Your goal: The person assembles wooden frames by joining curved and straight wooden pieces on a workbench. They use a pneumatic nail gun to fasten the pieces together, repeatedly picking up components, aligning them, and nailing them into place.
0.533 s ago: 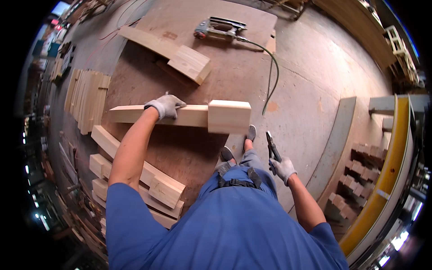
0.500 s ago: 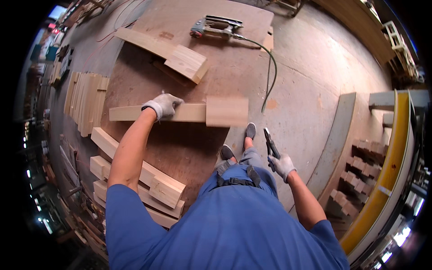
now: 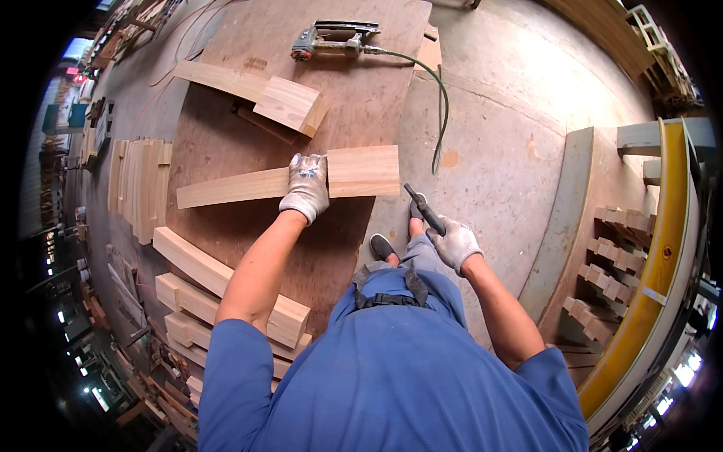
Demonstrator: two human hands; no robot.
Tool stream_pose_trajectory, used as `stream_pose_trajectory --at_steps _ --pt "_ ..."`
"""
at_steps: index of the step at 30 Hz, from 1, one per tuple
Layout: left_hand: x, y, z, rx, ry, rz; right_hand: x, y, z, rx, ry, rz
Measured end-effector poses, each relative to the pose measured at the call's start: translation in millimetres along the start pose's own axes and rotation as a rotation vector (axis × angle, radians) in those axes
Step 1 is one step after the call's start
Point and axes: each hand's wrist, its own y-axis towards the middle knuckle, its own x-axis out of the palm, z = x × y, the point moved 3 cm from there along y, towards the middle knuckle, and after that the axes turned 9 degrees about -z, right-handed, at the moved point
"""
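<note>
My left hand [image 3: 306, 187], in a pale work glove, is closed over a long wooden piece [image 3: 233, 187] beside the step where its wide end block [image 3: 363, 170] begins. This piece lies crosswise over the near part of a brown plywood worktop [image 3: 316, 241], its block reaching past the right edge. My right hand [image 3: 454, 242], gloved too, grips the dark handles of a pair of pliers [image 3: 429, 212], held right of the worktop and pointing up and left toward the block. The pliers do not touch the wood.
A nail gun [image 3: 335, 41] with a green hose [image 3: 443, 98] lies at the worktop's far end. Nearer is another stepped wooden piece [image 3: 290, 104]. Several similar pieces [image 3: 192, 260] lie at near left, by stacked boards [image 3: 141, 188]. A yellow beam [image 3: 648, 279] stands right.
My left hand has moved right along the wooden piece to its block. The pliers have come up and left with my right hand. The view has shifted slightly.
</note>
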Motion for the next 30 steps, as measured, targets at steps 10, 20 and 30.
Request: stream_pose_trajectory --at_steps 10,20,30 --pt "3.5 2.1 0.6 -0.010 0.011 0.028 -25.3 3.7 -8.3 -0.030 -0.224 0.037" --pt "10.5 4.5 -4.3 -0.003 0.011 0.036 -51.6 24.1 -4.1 -0.088 -0.336 -0.053" --pt "0.8 0.8 3.1 -0.035 0.006 0.022 77.6 35.8 17.5 -0.009 1.230 -0.450"
